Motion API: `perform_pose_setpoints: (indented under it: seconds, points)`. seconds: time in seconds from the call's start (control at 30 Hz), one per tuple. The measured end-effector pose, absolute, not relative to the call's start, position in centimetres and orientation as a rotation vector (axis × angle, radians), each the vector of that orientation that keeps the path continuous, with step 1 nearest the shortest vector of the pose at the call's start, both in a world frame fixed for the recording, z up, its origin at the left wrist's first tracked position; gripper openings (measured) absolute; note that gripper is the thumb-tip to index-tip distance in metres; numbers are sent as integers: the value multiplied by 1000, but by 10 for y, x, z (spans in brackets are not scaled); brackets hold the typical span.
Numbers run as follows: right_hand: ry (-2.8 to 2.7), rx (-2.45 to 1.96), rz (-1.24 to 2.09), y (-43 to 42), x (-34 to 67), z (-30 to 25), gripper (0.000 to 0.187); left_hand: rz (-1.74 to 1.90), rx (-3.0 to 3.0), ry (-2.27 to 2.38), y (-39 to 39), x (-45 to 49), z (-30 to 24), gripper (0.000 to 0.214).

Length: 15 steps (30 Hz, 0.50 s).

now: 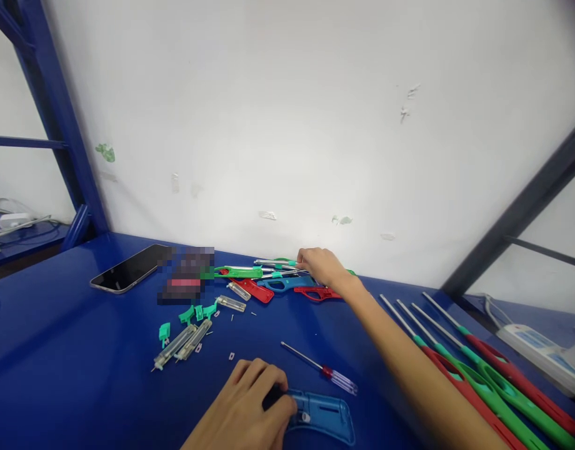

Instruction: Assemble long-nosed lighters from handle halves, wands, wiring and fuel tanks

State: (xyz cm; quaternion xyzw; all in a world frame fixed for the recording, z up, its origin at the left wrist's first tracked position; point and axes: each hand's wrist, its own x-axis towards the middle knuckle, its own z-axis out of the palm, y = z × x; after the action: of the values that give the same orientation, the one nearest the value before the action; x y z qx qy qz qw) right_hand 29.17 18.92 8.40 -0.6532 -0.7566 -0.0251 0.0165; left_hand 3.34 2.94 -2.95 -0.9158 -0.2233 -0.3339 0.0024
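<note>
My left hand is at the front, its thumb and fingers closed on a blue plastic lighter shell half that shows its hollow inner side. My right hand reaches to the pile by the wall, its fingers pinched at the green end of a metal lighter tube; the fingertips are partly hidden. Around it lie a blue lighter shell, red shell halves and a green shell. Between the hands rests a screwdriver with a clear and red handle.
Clear fuel tanks, green triggers and small screws lie left of centre. Behind them are a phone and a blurred dark item. Several long-necked lighters lie at the right. A white wall bounds the blue table.
</note>
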Motion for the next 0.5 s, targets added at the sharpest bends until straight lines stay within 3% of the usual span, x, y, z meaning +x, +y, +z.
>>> perform_pose_setpoints:
  seconds: [0.23,0.3,0.4,0.5]
  points:
    - [-2239,-1875,-71,130,315,139,38,-1133,-2845,-831,22,32,-20,37]
    - [-2244,-1804,-28,98,310,149,25,-1299,-2754,-852,17,29,-11,43]
    - [-2316,-1686,132,48,294,150,20,-1465,-2542,-821,9,24,4,44]
    - [-2410,-1542,259,14,275,140,17,-1383,-2463,-916,6,19,17,39]
